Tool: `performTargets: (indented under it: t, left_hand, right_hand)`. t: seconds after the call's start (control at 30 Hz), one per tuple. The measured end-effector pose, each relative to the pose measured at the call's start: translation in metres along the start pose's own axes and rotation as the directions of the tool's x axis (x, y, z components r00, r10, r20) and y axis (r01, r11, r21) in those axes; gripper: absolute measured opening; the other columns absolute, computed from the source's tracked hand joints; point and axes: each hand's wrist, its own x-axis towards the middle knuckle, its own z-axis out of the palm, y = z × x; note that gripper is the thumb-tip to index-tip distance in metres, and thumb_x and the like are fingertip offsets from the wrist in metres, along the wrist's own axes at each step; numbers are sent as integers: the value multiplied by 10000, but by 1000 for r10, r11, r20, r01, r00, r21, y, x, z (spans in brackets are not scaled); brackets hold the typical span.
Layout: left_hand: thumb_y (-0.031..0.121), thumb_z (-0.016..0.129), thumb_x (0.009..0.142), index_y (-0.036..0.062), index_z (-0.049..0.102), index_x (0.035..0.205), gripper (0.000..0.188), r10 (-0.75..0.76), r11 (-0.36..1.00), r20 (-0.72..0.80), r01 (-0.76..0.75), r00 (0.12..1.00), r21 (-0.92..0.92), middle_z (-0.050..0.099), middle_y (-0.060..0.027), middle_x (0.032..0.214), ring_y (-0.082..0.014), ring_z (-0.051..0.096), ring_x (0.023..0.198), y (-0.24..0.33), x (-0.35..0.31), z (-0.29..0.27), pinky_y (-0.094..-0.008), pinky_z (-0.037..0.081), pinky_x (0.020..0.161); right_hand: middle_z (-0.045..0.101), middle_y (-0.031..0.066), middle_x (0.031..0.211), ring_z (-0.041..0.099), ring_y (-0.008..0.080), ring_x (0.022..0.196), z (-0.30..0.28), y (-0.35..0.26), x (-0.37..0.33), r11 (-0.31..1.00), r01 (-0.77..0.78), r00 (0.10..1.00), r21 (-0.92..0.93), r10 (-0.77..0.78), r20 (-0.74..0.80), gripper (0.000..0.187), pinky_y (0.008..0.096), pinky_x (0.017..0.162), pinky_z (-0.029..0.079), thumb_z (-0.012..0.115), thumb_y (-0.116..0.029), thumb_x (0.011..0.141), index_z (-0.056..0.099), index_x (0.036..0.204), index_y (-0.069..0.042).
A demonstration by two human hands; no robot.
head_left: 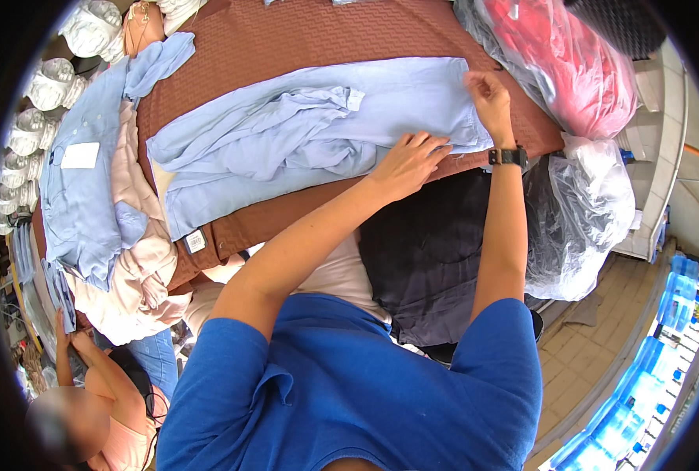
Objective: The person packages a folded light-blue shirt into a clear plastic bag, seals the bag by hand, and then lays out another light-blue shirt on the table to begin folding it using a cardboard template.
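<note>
A light blue shirt (pixel 287 145) lies lengthwise on brown textured cloth, its sleeve folded loosely over the body in wrinkles. Near its right end my left hand (pixel 412 163) rests palm down on the lower edge, fingers stretched out. Just beyond the shirt's right edge is my right hand (pixel 491 102), fingers loosely curled, with a dark watch (pixel 508 156) on the wrist. No cloth shows in its grasp. To the left lies another light blue shirt (pixel 86 180) with a white tag (pixel 81 155), on top of pale pink garments (pixel 141 275).
The brown cloth (pixel 287 35) covers the table. Plastic-wrapped red goods (pixel 561 63) and a clear plastic bag (pixel 589 212) line the right side. Black fabric (pixel 428 251) hangs at the near edge. At lower left, another person (pixel 122 400) handles blue garments. Blue water bottles (pixel 632 392) stand lower right.
</note>
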Motion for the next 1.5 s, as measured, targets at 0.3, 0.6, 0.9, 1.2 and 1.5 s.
performTargets:
  t: [0.3, 0.6, 0.9, 1.2, 1.5]
  left_hand:
    - [21, 649, 901, 12, 618, 1295, 395, -89, 941, 94, 115, 992, -317, 575, -100, 1342, -323, 558, 1127, -8, 5, -10, -421, 465, 1016]
    - [-105, 584, 840, 19, 607, 1309, 486, -94, 935, 25, 97, 995, -342, 557, -112, 1355, -320, 542, 1181, -6, 12, -19, -407, 471, 1010]
    - [99, 674, 900, 38, 600, 1322, 433, -90, 995, -73, 93, 993, 40, 477, -108, 1471, -338, 413, 1387, -8, -2, -39, -517, 364, 1148]
    - [523, 600, 963, 55, 544, 1421, 657, -300, 875, -212, 357, 930, 326, 409, -131, 1562, -421, 277, 1480, -62, -42, -115, -639, 208, 1193]
    - [628, 556, 941, 174, 459, 1523, 745, -344, 838, -148, 374, 927, 396, 337, -97, 1626, -460, 159, 1521, -75, -62, -110, -698, 156, 1174]
  right_hand:
    - [720, 49, 943, 635, 187, 884, -34, -53, -56, 979, -147, 864, -140, 196, 464, 298, 342, 832, 493, 814, -265, 854, 750, 1040, -42]
    - [710, 135, 867, 676, 225, 845, -44, -22, -51, 978, -154, 933, -139, 190, 304, 251, 356, 811, 520, 787, -125, 778, 736, 1007, -35]
    - [624, 238, 1077, 577, 457, 1044, 9, 2, -64, 764, -92, 969, -638, -78, -234, 606, 593, 882, 464, 777, -464, 854, 610, 1196, 7]
    - [687, 304, 1015, 664, 467, 996, 13, 20, -55, 779, -336, 942, -530, 293, -166, 946, 531, 870, 530, 870, -697, 598, 654, 1096, 78]
    - [738, 273, 1010, 731, 374, 972, -1, 21, -33, 895, -345, 931, -283, 364, 19, 675, 424, 865, 548, 857, -431, 750, 684, 1142, 90]
